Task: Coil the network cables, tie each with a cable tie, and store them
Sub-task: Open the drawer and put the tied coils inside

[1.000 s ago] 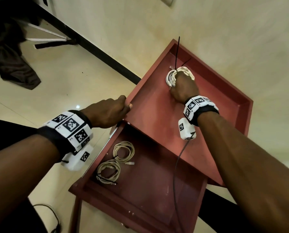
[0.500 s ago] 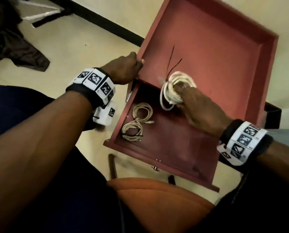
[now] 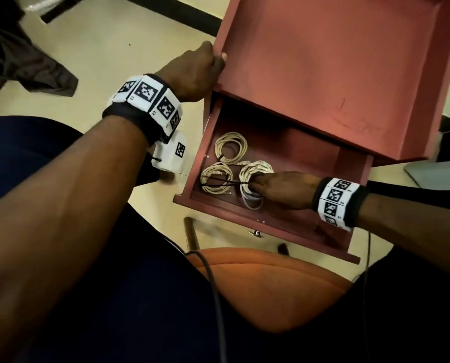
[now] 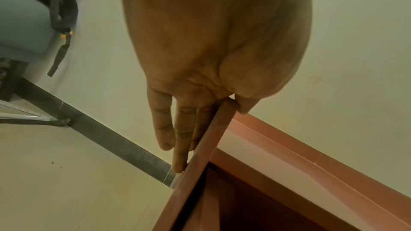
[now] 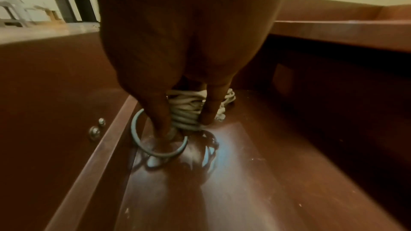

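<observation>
The red-brown desk's drawer (image 3: 271, 233) stands pulled out. Two tied whitish cable coils lie in its left part, one at the back (image 3: 230, 150) and one at the front (image 3: 216, 178). My right hand (image 3: 255, 183) pinches a third coil (image 3: 256, 167) between thumb and fingers and holds it on the drawer floor beside them. Its black cable tie tail (image 3: 218, 182) sticks out to the left. In the right wrist view the fingers (image 5: 160, 111) clamp that coil (image 5: 186, 110), and one loop (image 5: 142, 140) sags loose. My left hand (image 3: 205, 64) grips the desk's left edge (image 4: 206, 147).
The desk top (image 3: 323, 61) has a raised rim and overhangs the drawer's back. An orange chair seat (image 3: 271, 279) sits just below the drawer front, with its knob (image 3: 256, 233). A dark cloth (image 3: 35, 61) lies on the floor at the left. A black wire (image 3: 216, 297) crosses my lap.
My right hand carried the tied coil off the desk top and down into the drawer, beside the other two coils. My left hand stayed on the desk edge.
</observation>
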